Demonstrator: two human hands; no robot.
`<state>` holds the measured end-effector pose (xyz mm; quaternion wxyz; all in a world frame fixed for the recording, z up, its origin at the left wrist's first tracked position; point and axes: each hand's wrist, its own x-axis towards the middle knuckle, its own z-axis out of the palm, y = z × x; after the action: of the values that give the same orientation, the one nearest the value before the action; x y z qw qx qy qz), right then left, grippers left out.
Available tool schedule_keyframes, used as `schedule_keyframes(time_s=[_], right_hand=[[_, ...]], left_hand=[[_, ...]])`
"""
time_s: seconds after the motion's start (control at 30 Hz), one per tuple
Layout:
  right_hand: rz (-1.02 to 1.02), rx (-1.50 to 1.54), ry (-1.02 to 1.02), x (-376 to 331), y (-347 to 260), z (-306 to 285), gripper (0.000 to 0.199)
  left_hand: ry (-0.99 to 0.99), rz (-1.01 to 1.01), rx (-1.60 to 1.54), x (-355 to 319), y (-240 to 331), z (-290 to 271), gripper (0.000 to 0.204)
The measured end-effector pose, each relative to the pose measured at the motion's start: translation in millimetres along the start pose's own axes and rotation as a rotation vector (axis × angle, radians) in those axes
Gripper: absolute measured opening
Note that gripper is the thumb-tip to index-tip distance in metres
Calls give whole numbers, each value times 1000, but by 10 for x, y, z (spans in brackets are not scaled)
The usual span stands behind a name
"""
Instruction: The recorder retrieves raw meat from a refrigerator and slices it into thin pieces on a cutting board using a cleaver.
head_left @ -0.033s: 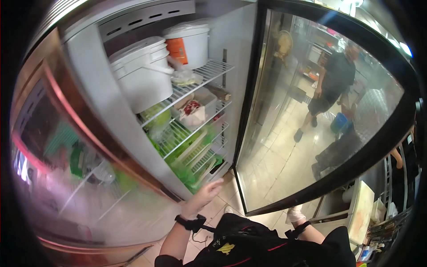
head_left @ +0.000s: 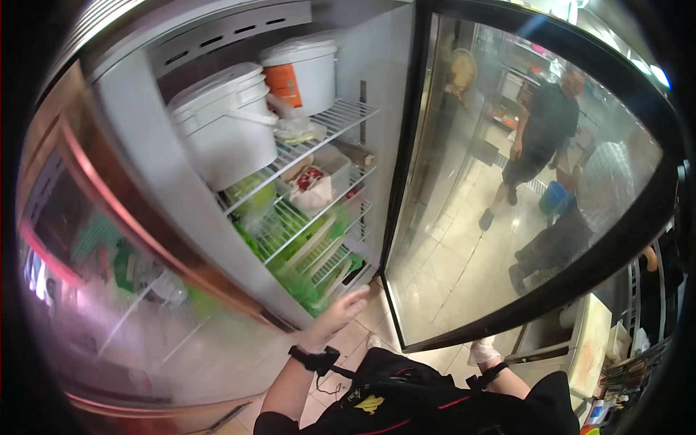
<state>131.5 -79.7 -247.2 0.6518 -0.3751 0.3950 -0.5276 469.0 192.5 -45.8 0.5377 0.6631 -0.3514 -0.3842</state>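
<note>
Before me stands an upright fridge with its glass door [head_left: 507, 181] swung out to the right. My left hand [head_left: 335, 319], in a thin clear glove, is raised in front of the lower shelves with its fingers stretched out, holding nothing. Beside the lower edge of the door frame is my right hand [head_left: 484, 351], also gloved; the frame hides its fingers. On the top shelf are a large white lidded bucket [head_left: 228, 130] and a white tub [head_left: 315, 76] with an orange label. A white container [head_left: 313, 190] with something red sits below. Green bags [head_left: 297, 286] fill the bottom.
A second glass door [head_left: 145, 319] covers the left section of the fridge. Through the open door's glass, a person in dark clothes [head_left: 547, 123] and a blue bin [head_left: 554, 197] show on a tiled floor. A worn cutting board [head_left: 589, 348] lies at the right.
The fridge and its shelves sit slightly further left in the view. My left hand is a little higher, its fingers still stretched. My right hand stays by the door frame.
</note>
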Motion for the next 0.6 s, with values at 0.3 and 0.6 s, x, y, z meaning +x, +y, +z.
schedule_keyframes(time_s=[0.3, 0.6], right_hand=[[-146, -397, -101, 531, 364, -1494, 40], [-161, 184, -600, 413, -309, -928, 37]], left_hand=[[192, 121, -3, 2238, -697, -73, 54], [650, 148, 1068, 3769, -1193, -785, 38]])
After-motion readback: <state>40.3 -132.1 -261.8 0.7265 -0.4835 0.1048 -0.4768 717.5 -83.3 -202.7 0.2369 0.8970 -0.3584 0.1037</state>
